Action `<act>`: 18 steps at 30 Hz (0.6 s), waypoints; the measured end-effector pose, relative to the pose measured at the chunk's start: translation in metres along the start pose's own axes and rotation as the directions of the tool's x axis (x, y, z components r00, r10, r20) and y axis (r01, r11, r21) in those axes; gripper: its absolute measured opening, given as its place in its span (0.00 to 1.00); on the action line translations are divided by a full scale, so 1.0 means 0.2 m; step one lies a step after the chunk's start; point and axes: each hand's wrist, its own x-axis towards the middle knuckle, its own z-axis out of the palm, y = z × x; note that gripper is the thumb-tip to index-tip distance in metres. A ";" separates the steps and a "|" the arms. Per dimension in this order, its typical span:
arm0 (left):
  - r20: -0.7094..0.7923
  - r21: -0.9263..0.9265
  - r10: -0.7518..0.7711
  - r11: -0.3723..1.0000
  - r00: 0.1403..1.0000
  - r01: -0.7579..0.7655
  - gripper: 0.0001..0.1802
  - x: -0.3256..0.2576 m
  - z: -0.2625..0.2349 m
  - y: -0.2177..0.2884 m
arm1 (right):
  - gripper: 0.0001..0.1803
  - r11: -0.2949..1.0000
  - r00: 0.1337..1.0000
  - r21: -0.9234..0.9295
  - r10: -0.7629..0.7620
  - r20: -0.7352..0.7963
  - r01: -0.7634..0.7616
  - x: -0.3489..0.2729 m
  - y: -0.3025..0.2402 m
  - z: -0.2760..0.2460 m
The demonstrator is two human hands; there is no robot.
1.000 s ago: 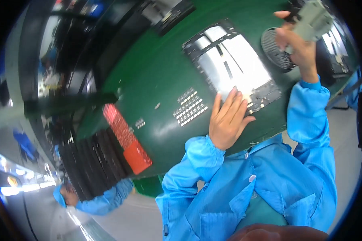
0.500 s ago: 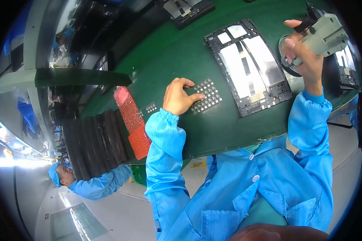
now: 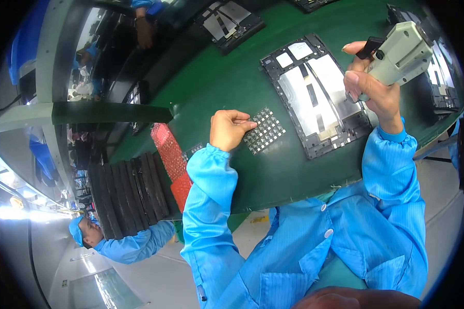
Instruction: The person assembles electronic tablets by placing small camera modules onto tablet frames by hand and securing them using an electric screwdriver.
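"so, where is the tablet-like device (image 3: 300, 95)?"

"flat on the green table (image 3: 273, 180), between the hands; long axis runs away from the person, far end leaning left."

"nearer hand?"

"right hand (image 3: 379, 98): in view, its fingertips overlap the device's right edge; contact, cannot tell. it grasps a pale handheld tool (image 3: 403, 55), body jutting to the upper right."

"and the left hand (image 3: 227, 130)?"

"at the left edge of a grid of small parts (image 3: 264, 131), thumb and forefinger tips together; whether they pinch a part, cannot tell. grid lies just left of the device, between it and that hand."
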 end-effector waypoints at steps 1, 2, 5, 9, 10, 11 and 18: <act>0.003 -0.001 -0.005 1.000 1.000 0.005 0.10 -0.01 0.02 0.02 | 0.19 1.000 1.000 -0.004 -0.001 -0.003 0.001 0.00 0.00 0.00; -0.066 0.113 0.017 0.994 0.998 -0.009 0.09 -0.04 0.04 0.05 | 0.19 1.000 1.000 -0.008 -0.001 -0.005 0.001 0.00 0.00 0.01; -0.165 0.273 0.111 0.960 0.980 -0.063 0.07 -0.07 0.09 0.08 | 0.19 1.000 1.000 -0.024 0.012 -0.006 -0.012 0.00 0.00 0.01; -0.256 0.261 0.198 0.957 0.946 -0.129 0.09 -0.13 0.12 0.13 | 0.20 0.995 0.999 -0.097 0.035 0.020 -0.033 -0.01 0.01 0.01; -0.197 0.098 0.170 0.983 0.966 -0.153 0.08 -0.15 0.12 0.13 | 0.20 0.996 0.999 -0.068 0.052 0.007 -0.051 -0.01 0.02 0.01; -0.184 0.089 0.165 0.985 0.969 -0.151 0.08 -0.17 0.15 0.14 | 0.20 0.995 0.999 -0.089 0.038 0.004 -0.037 -0.01 0.03 0.01; 0.002 -0.547 0.122 0.831 0.992 -0.102 0.07 -0.23 0.41 0.19 | 0.19 0.982 0.998 -0.188 0.023 0.066 -0.010 -0.01 0.03 0.02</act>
